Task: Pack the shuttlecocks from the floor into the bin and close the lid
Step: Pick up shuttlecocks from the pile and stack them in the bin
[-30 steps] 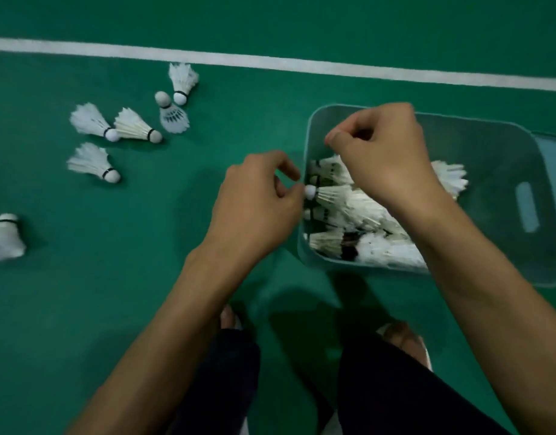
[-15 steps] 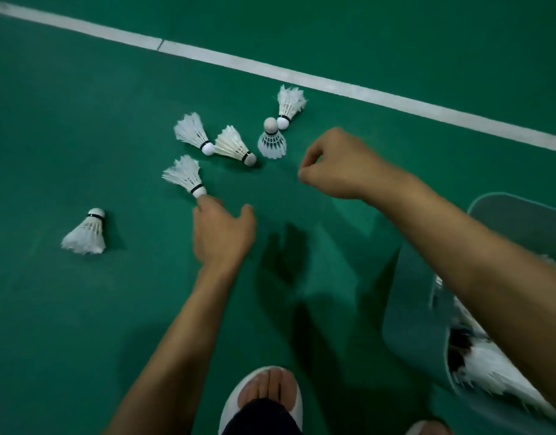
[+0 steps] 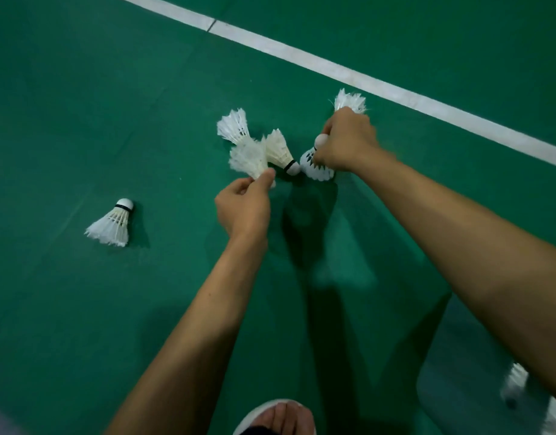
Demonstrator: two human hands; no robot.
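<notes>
Head view: my left grip (image 3: 242,208) is clamped, thumb and fingertips pinching the base of a blurred shuttlecock (image 3: 249,158). Its frayed white feather skirt fans away from the fingers. My right grip (image 3: 345,142) is curled round a cork-up shuttlecock (image 3: 317,167), with the round cork beside the thumb. A black-banded shuttlecock (image 3: 280,149) lies between the grips on the green floor (image 3: 82,89). The translucent bin (image 3: 452,403) sits lower right.

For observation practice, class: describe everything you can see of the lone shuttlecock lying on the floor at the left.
The lone shuttlecock has a rounded white cork tip, a black band below it, and a flared skirt of white feathers with ribs and ragged ends. It lies on its side on the green floor, tip pointing away, skirt toward the camera. Only the floor touches it.
</notes>
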